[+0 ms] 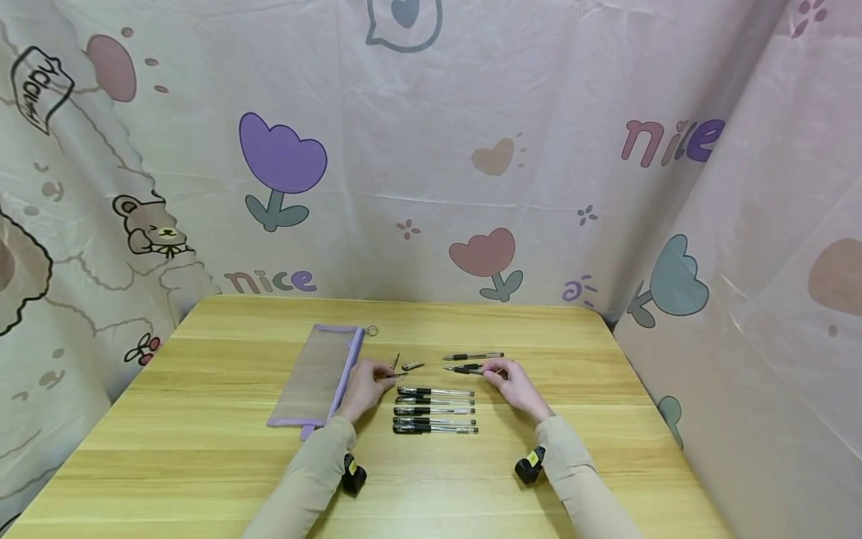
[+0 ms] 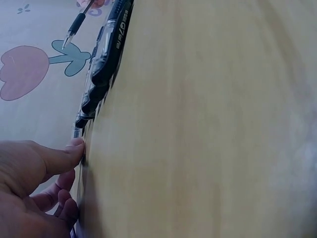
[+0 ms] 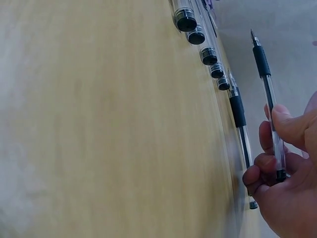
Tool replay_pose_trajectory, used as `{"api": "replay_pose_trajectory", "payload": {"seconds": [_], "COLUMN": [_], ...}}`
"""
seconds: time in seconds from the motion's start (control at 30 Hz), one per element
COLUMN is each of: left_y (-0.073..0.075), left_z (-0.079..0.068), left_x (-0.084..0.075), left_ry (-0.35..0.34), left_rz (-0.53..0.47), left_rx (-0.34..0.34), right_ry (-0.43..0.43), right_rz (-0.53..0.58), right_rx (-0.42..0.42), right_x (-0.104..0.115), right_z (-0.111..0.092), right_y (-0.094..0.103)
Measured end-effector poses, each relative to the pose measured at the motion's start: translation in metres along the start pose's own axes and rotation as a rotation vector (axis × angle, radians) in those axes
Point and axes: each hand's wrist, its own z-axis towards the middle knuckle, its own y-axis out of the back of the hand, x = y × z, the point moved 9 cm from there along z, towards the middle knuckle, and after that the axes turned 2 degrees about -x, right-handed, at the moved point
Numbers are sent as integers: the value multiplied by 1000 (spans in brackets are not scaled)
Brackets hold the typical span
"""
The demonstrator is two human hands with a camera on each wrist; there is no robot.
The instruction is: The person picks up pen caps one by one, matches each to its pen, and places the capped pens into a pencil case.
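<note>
My right hand [image 1: 515, 385] grips an uncapped black gel pen [image 3: 263, 62] between thumb and fingers, its bare tip pointing away from the palm. Close under its curled fingers lies another uncapped pen [image 3: 237, 110]. To the left, my left hand [image 1: 367, 385] has its thumb and fingertips together on a small clear pen cap [image 2: 77, 131], low at the tabletop. Two more loose caps lie just beyond its fingertips, one a dark-and-clear cap [image 1: 413, 366]. Between the hands, several capped black gel pens [image 1: 434, 411] lie side by side in a row.
A mesh pencil pouch [image 1: 313, 378] with lilac trim lies left of the pens, partly behind the left hand. One uncapped pen [image 1: 474, 356] lies farther back. The wooden table [image 1: 168, 442] ends at a printed curtain [image 1: 377, 247].
</note>
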Motion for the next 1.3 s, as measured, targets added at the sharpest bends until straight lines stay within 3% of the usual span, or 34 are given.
{"api": "replay_pose_trajectory", "payload": {"seconds": [0.53, 0.87, 1.03, 1.3], "left_y": [4, 5, 2, 1], "left_z": [-3, -6, -6, -13], "left_x": [0, -5, -13, -31], "left_ry": [48, 5, -59, -227], "left_rz": [-86, -159, -219, -288], "left_rx": [-8, -4, 16, 29], "right_ry": [-16, -5, 20, 33], "right_rz": [32, 45, 38, 38], "right_rx": [-2, 14, 14, 19], "right_x": [0, 7, 12, 20], "right_z": [0, -2, -3, -4], "right_y": [0, -3, -5, -7]}}
